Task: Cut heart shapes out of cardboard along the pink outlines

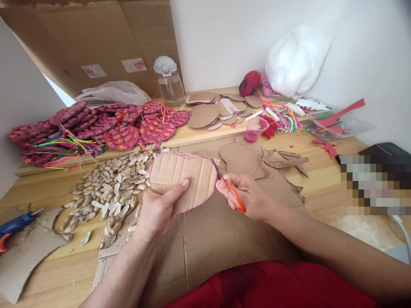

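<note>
A cardboard heart [189, 171] with a pink line along its edge is gripped by my left hand [162, 205], the thumb lying flat on its face. My right hand [247, 194] is closed round the orange handles of a pair of scissors [236, 196]. The scissor blades meet the upper right edge of the heart, where a thin strip of cardboard runs along the top. Just behind the scissors, another heart-shaped cardboard piece [239, 158] rests on the cardboard sheet [221, 239] that covers the table.
Peanut shells [118, 188] are heaped at the left, near a blue glue gun [17, 224]. On the raised shelf stand red decorated hearts [157, 128], a water bottle [168, 81], cut cardboard pieces [204, 115] and a plastic cup [255, 130]. Cardboard scraps [282, 160] lie to the right.
</note>
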A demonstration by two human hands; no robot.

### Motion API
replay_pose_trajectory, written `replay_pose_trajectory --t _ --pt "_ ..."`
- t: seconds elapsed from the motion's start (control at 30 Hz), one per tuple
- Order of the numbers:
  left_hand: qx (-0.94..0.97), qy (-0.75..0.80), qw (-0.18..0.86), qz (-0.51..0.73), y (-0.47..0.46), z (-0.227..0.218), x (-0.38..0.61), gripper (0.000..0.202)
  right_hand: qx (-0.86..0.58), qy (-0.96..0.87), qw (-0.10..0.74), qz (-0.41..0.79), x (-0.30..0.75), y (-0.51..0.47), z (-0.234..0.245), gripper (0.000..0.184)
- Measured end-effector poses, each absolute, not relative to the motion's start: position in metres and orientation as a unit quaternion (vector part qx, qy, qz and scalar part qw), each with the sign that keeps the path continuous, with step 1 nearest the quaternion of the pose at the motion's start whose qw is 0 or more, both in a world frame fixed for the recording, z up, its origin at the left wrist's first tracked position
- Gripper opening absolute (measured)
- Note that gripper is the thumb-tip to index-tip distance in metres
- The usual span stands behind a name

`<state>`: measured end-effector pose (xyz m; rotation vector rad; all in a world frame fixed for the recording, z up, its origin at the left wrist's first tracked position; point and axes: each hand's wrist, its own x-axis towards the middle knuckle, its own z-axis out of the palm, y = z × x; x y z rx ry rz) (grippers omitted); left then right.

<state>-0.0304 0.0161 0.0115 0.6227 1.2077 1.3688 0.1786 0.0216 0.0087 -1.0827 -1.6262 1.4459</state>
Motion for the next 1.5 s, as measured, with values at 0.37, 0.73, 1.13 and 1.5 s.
replay_pose_trajectory --t 0.37,0.73,1.13,1.5 --pt "0.280 0.495 0.578 0.586 0.019 0.016 -0.037 0.061 -0.438 -0.646 0.323 0.535 0.177 0.023 0.014 0.052" --pt "0.283 0.515 0.595 0.548 0.019 0.018 -0.038 0.067 -0.416 -0.607 0.311 0.602 0.186 0.026 0.012 0.048" --pt "0.318 0.509 0.601 0.528 0.024 0.021 -0.053 0.079 -0.425 -0.639 0.287 0.573 0.184 0.027 0.021 0.050" --pt "0.336 0.518 0.634 0.465 0.022 0.017 -0.064 0.079 -0.419 -0.656 0.272 0.566 0.184 0.027 0.015 0.049"
